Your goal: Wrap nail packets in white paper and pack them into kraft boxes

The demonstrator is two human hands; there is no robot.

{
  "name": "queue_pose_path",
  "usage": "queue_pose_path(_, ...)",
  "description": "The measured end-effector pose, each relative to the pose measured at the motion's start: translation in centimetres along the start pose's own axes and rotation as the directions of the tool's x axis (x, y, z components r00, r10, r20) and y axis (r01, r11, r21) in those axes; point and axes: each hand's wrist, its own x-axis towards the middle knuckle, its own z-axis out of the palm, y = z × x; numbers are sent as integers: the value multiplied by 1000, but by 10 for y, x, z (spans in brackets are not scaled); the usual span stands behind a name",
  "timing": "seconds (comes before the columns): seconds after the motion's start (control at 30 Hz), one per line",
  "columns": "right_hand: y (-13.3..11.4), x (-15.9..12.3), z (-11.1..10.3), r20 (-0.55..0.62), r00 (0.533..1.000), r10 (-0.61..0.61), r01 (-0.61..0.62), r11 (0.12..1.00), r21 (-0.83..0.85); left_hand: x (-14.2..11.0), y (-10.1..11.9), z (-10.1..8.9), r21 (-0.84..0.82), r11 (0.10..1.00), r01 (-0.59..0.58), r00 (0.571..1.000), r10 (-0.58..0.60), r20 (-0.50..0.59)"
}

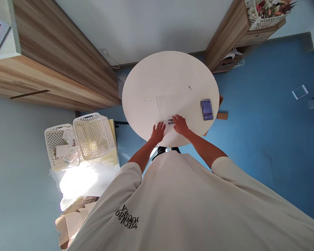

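Observation:
A small clear case (pixel 170 121) with several dark round pieces in it lies on the white round table (pixel 167 69), near its front edge. My right hand (pixel 181 124) has its fingertips on the right edge of this case, with the fingers bent around it. To the left, apart from the case, my left hand (pixel 158 131) rests on the tabletop with fingers spread and nothing in them. Just beyond both hands lies a flat, see-through plastic bag (pixel 164 104). What the small pieces are is too small to tell.
A blurred blue-purple item (pixel 207 109) lies on the table's right side. White perforated baskets (pixel 91 136) stand at left, above an open cardboard box (pixel 70 225). Wooden cabinets (pixel 68 45) flank the table. A brown block (pixel 222 115) is beside the table's right edge.

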Motion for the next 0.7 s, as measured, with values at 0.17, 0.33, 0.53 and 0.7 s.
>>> queue_pose_path(0.17,19,-42,3,140,988,-69,69,998,3,-2,-1,-4,-47,999,0,1000,0,-9)
queue_pose_path(0.33,26,-59,8,222,970,-100,122,989,-83,-2,-3,-3,-45,999,-17,1000,17,-17)
queue_pose_path(0.53,19,-61,11,193,978,-78,102,988,-117,-5,4,-2,-69,997,44,999,-45,-5)
queue_pose_path(0.7,9,-57,2,169,985,-24,38,996,-82,-13,5,-9,-82,997,13,1000,-14,-3)
